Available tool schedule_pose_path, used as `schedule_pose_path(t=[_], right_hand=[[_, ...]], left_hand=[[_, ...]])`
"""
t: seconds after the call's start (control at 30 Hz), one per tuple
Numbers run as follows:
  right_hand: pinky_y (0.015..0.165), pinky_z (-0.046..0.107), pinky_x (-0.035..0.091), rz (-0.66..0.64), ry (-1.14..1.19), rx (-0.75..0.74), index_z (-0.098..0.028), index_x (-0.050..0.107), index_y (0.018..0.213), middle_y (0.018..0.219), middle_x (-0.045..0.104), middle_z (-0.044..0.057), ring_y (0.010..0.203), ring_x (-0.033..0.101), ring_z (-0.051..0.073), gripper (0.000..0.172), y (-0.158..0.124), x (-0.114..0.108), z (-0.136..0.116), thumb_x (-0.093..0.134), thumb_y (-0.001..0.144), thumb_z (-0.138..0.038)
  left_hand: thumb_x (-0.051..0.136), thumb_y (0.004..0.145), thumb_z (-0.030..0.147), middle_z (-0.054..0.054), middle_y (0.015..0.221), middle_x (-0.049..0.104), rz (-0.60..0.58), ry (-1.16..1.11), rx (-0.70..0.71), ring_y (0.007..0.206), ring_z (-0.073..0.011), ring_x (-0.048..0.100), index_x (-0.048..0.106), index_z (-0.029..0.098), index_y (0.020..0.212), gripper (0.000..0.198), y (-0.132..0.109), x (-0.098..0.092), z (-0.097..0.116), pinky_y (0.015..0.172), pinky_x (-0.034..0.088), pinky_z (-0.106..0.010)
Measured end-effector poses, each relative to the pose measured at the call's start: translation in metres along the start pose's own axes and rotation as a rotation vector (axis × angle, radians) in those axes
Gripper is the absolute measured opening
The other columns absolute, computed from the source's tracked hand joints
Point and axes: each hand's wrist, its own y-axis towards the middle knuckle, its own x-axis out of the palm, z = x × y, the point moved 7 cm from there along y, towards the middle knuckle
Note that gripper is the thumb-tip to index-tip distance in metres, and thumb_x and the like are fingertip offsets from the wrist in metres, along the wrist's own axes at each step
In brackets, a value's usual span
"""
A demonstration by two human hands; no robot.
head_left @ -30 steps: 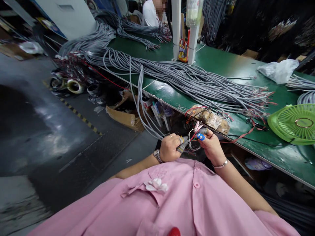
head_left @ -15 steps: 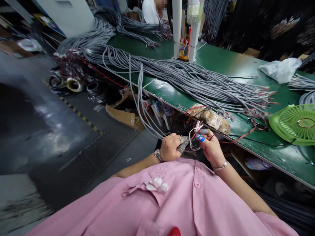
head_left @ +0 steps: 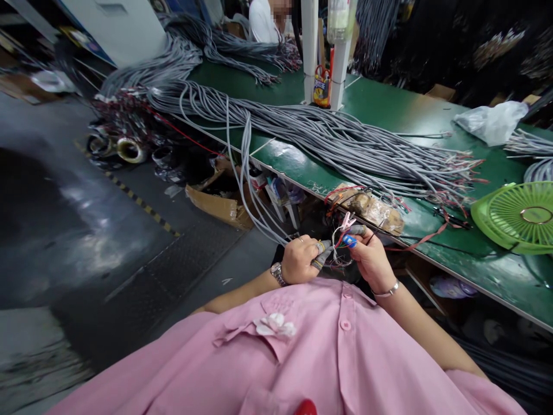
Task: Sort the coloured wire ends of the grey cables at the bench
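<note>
Gripping cables [head_left: 245, 151] in front of the bench [head_left: 397, 109], the left hand [head_left: 300, 259] is curled tight; the right hand [head_left: 372, 260], nearly closed, pinches thin wires [head_left: 335, 249] beside the bench. Fan [head_left: 521, 217] rests on the bench.

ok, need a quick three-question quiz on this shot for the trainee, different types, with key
1. True or false: the watch is worn on the wrist of the left hand.
2. What does the right hand pinch?
A) a roll of tape
B) thin coloured wires
C) a plastic bag
3. Fill in the colour: the fan sits on a ____ tabletop.

Key: 1 true; 2 B; 3 green.
</note>
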Motion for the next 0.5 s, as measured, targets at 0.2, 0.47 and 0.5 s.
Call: schedule_pose_path(t=[0.2, 0.47, 0.5], right_hand=[[0.040, 0.019, 0.019, 0.006, 0.014, 0.004, -0.019, 0.063, 0.085, 0.061, 0.052, -0.007, 0.045, 0.028, 0.003, 0.031, -0.001, 0.000, 0.005, 0.083, 0.063, -0.025], [0.039, 0.019, 0.018, -0.028, 0.004, 0.015, -0.021, 0.062, 0.084, 0.056, 0.039, -0.010, 0.044, 0.023, 0.004, 0.028, 0.000, -0.002, 0.010, 0.082, 0.066, -0.027], [0.039, 0.019, 0.018, -0.034, 0.007, 0.021, -0.020, 0.063, 0.085, 0.055, 0.039, -0.010, 0.044, 0.022, 0.004, 0.028, 0.001, -0.002, 0.009, 0.082, 0.065, -0.028]], left_hand=[[0.060, 0.085, 0.024, -0.005, 0.067, 0.065, 0.008, -0.004, -0.008, 0.061, -0.0146, 0.054, 0.065, 0.016, 0.080, 0.011, 0.000, -0.001, 0.000, 0.060, 0.043, -0.030], [0.059, 0.085, 0.025, -0.005, 0.067, 0.064, 0.004, 0.001, -0.013, 0.062, -0.0152, 0.054, 0.065, 0.017, 0.079, 0.012, 0.000, -0.001, 0.000, 0.061, 0.043, -0.030], [0.059, 0.085, 0.025, -0.005, 0.067, 0.064, 0.003, 0.004, -0.012, 0.062, -0.0152, 0.054, 0.065, 0.017, 0.079, 0.012, 0.000, -0.001, 0.000, 0.061, 0.043, -0.030]])
